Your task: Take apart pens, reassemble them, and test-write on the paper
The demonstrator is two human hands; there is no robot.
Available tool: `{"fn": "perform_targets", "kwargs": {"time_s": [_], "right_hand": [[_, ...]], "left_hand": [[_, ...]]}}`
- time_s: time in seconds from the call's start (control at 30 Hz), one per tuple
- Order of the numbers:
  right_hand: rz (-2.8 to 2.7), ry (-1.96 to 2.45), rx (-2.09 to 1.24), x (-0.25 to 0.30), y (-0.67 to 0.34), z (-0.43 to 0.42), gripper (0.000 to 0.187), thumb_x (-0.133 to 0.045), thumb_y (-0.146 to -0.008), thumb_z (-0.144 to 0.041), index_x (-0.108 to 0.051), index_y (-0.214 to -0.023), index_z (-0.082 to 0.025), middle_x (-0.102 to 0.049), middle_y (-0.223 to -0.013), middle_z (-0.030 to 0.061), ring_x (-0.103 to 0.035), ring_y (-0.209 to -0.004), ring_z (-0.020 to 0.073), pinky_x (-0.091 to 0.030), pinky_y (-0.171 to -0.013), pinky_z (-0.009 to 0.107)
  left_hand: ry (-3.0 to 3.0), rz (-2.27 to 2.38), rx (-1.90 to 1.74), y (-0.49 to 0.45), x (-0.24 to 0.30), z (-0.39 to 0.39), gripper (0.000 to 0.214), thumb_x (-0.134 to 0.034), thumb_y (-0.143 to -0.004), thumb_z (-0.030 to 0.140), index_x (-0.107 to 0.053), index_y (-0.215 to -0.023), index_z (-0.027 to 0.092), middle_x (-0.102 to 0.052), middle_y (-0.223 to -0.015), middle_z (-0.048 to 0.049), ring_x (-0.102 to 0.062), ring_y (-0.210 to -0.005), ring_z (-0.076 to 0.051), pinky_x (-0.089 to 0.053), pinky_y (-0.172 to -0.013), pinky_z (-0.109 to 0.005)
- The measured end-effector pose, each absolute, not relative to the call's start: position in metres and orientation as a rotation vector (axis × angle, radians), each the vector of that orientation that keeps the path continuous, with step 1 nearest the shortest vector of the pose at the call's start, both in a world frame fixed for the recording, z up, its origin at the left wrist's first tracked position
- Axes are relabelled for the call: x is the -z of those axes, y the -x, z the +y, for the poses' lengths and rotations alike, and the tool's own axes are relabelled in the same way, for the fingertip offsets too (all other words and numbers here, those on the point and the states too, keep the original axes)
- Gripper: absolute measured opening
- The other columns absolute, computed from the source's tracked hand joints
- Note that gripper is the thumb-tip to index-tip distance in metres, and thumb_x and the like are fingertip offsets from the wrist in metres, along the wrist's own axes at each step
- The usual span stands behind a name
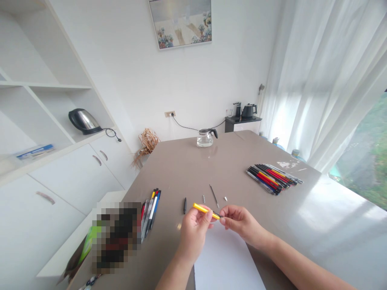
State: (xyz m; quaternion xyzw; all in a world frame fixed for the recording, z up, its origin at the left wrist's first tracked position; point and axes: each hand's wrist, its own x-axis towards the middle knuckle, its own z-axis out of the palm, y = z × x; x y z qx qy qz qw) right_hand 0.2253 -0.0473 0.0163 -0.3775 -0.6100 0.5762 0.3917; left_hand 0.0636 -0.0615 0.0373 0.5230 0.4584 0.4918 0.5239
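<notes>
My left hand is closed around a yellow pen barrel, held just above the table. My right hand pinches the dark tip end of the same pen, fingers pressed together. Loose pen parts lie on the table beyond my hands: a black piece, a thin refill, and two tiny bits. A white sheet of paper lies under my wrists.
A row of assembled pens lies to the far right, and a smaller bunch of pens to the left. A glass jug stands at the table's far edge. Cabinets and a kettle are at the left; curtains hang at the right.
</notes>
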Motion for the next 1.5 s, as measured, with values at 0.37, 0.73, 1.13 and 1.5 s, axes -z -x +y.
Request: {"fn": "perform_targets", "kwargs": {"time_s": [0.37,0.73,1.13,1.5], "right_hand": [[-1.54,0.967,-1.45,-0.0172,-0.2243,-0.0478,0.021,-0.053,-0.074,-0.034,-0.054,-0.078,-0.014,-0.048,-0.064,-0.0007,-0.041,-0.057,0.0078,-0.033,-0.054,0.021],[-1.573,1.039,-1.39,-0.0136,-0.2229,-0.0484,0.023,-0.053,-0.072,-0.038,-0.053,-0.076,-0.015,-0.048,-0.062,-0.0013,-0.039,-0.054,0.0081,-0.032,-0.05,0.02],[-1.463,1.03,-1.439,-0.0179,-0.2194,-0.0482,0.029,-0.061,-0.064,-0.042,-0.052,-0.071,-0.015,-0.05,-0.06,-0.0019,-0.042,-0.052,0.0078,-0.034,-0.05,0.021],[-1.619,1.081,-1.31,-0.0125,-0.2208,-0.0503,0.021,-0.057,-0.07,-0.035,-0.057,-0.074,-0.014,-0.058,-0.07,0.0025,-0.051,-0.065,0.0125,-0.038,-0.058,0.024]], "left_hand": [[-1.234,1.103,-1.186,-0.0643,-0.0364,-0.0622,0.023,-0.05,-0.075,0.036,-0.049,-0.086,0.016,-0.059,-0.077,-0.0049,-0.06,-0.076,-0.019,-0.049,-0.062,-0.03],[-1.25,1.1,-1.163,-0.0645,-0.0379,-0.0632,0.024,-0.05,-0.075,0.037,-0.049,-0.086,0.016,-0.059,-0.079,-0.0058,-0.059,-0.076,-0.019,-0.049,-0.062,-0.03],[-1.264,1.079,-1.126,-0.0666,-0.0379,-0.0643,0.024,-0.049,-0.076,0.037,-0.048,-0.086,0.016,-0.059,-0.081,-0.0062,-0.059,-0.075,-0.019,-0.049,-0.063,-0.03],[-1.264,1.126,-1.068,-0.068,-0.0395,-0.0645,0.029,-0.044,-0.076,0.044,-0.048,-0.088,0.018,-0.057,-0.087,-0.0066,-0.058,-0.076,-0.018,-0.048,-0.061,-0.027]]}}
